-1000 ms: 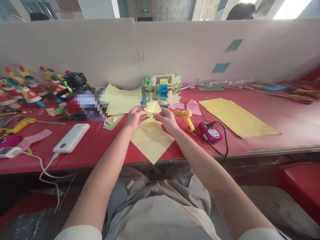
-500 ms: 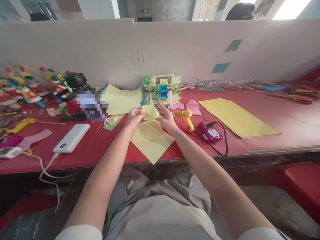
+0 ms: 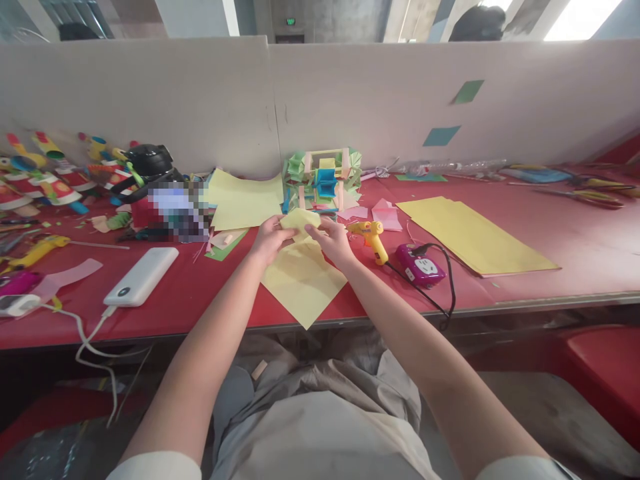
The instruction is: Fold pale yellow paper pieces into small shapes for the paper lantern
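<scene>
Between my two hands is a small folded piece of pale yellow paper [image 3: 300, 219], held up above the table. My left hand [image 3: 270, 239] pinches its left side. On the right side, my right hand [image 3: 333, 240] grips it with the thumb on the near face. Below them a flat yellow paper sheet [image 3: 305, 287] lies with one corner pointing at the table's front edge. Just behind stands a craft model of wooden sticks and green and blue folded paper [image 3: 327, 183]. A yellow glue gun [image 3: 373, 239] lies right of my right hand.
A purple power socket [image 3: 421, 265] with a black cable sits at right, near a stack of yellow paper [image 3: 475, 237]. At left are a white power bank [image 3: 143, 277], a black-lidded bottle [image 3: 150, 160] and several paper-cup figures [image 3: 55, 187]. A grey partition [image 3: 150, 100] runs behind.
My right hand's fingers, spread beside the folded paper before, have closed on its right side. The paper has tilted and looks flatter. The flat sheet below stays put.
</scene>
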`<move>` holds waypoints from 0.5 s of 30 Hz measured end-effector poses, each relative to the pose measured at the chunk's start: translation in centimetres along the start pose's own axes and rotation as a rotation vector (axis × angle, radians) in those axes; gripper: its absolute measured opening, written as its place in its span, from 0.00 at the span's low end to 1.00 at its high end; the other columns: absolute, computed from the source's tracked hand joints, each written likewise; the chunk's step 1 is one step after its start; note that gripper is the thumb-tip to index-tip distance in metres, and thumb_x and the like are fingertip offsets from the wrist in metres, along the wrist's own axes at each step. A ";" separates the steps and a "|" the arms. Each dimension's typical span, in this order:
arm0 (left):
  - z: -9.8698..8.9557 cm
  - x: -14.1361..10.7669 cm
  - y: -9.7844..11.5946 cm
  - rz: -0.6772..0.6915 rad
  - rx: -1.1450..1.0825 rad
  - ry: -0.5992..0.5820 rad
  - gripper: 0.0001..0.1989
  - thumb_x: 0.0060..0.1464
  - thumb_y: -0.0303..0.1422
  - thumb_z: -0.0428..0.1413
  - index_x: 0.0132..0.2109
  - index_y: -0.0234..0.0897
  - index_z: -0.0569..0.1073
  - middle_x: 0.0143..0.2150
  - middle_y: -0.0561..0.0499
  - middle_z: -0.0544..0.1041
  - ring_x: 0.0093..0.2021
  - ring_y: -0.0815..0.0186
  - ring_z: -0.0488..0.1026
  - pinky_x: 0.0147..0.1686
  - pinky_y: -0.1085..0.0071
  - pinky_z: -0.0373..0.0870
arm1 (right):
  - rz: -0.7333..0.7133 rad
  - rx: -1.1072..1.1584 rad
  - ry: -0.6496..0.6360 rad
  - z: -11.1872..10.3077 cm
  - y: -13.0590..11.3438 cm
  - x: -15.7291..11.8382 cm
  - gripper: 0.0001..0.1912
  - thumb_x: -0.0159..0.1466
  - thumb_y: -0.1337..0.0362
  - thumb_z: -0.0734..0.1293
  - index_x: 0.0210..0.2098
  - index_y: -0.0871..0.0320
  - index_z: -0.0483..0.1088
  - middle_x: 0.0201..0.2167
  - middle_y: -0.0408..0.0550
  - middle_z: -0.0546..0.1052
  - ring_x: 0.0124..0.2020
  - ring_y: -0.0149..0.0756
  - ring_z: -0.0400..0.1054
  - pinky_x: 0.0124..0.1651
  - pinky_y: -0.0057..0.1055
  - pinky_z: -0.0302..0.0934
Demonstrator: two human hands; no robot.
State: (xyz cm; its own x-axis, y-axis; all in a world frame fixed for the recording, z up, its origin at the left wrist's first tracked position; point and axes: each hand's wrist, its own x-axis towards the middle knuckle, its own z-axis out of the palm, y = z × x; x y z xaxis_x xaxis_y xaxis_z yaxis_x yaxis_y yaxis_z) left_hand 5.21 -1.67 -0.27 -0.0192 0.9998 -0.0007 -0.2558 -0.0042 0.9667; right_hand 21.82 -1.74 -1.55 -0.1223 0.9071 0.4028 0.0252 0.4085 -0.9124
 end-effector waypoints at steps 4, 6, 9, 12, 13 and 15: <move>0.4 -0.5 -0.1 -0.026 0.083 -0.106 0.26 0.35 0.26 0.68 0.46 0.37 0.74 0.33 0.50 0.78 0.34 0.64 0.77 0.36 0.67 0.75 | 0.026 0.031 0.070 0.0 0.5 0.1 0.22 0.56 0.46 0.70 0.39 0.59 0.76 0.35 0.49 0.77 0.37 0.38 0.71 0.40 0.34 0.67; 0.5 -0.6 0.0 -0.026 0.096 -0.158 0.25 0.36 0.28 0.69 0.45 0.36 0.75 0.33 0.50 0.78 0.34 0.63 0.76 0.35 0.67 0.75 | 0.023 0.033 0.065 0.0 0.5 0.1 0.21 0.57 0.47 0.70 0.37 0.59 0.77 0.36 0.50 0.78 0.37 0.39 0.71 0.41 0.35 0.67; 0.6 -0.6 0.0 -0.038 0.085 -0.156 0.20 0.39 0.36 0.68 0.41 0.36 0.76 0.34 0.49 0.78 0.33 0.64 0.75 0.33 0.68 0.74 | 0.008 0.026 0.064 0.0 0.4 0.0 0.20 0.57 0.48 0.71 0.36 0.59 0.77 0.41 0.52 0.78 0.37 0.39 0.72 0.41 0.36 0.68; 0.5 -0.4 -0.2 -0.048 0.091 -0.088 0.18 0.43 0.42 0.66 0.39 0.37 0.77 0.33 0.50 0.77 0.32 0.64 0.75 0.29 0.70 0.73 | -0.022 0.014 0.043 -0.1 0.4 0.0 0.20 0.56 0.48 0.72 0.36 0.59 0.78 0.46 0.53 0.76 0.39 0.40 0.72 0.39 0.35 0.69; 0.5 -0.4 -0.3 -0.046 0.101 -0.074 0.17 0.43 0.42 0.66 0.39 0.38 0.77 0.32 0.51 0.77 0.32 0.64 0.74 0.28 0.71 0.72 | -0.033 0.012 0.032 -0.1 0.5 0.0 0.20 0.56 0.48 0.72 0.36 0.59 0.78 0.47 0.54 0.76 0.40 0.40 0.72 0.39 0.35 0.69; 0.5 -0.2 -0.4 -0.040 0.117 -0.064 0.16 0.43 0.42 0.66 0.38 0.38 0.77 0.32 0.51 0.76 0.31 0.65 0.74 0.27 0.72 0.71 | -0.053 0.010 0.015 -0.1 0.8 0.1 0.20 0.56 0.48 0.71 0.36 0.58 0.78 0.48 0.54 0.75 0.41 0.42 0.72 0.38 0.36 0.69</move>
State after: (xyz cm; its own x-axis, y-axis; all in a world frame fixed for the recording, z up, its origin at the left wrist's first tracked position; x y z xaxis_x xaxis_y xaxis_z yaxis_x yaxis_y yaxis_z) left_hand 5.77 -1.89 -0.58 0.0514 0.9983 -0.0272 -0.1403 0.0342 0.9895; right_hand 21.90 -1.35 -2.24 -0.1081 0.8855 0.4520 0.0090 0.4555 -0.8902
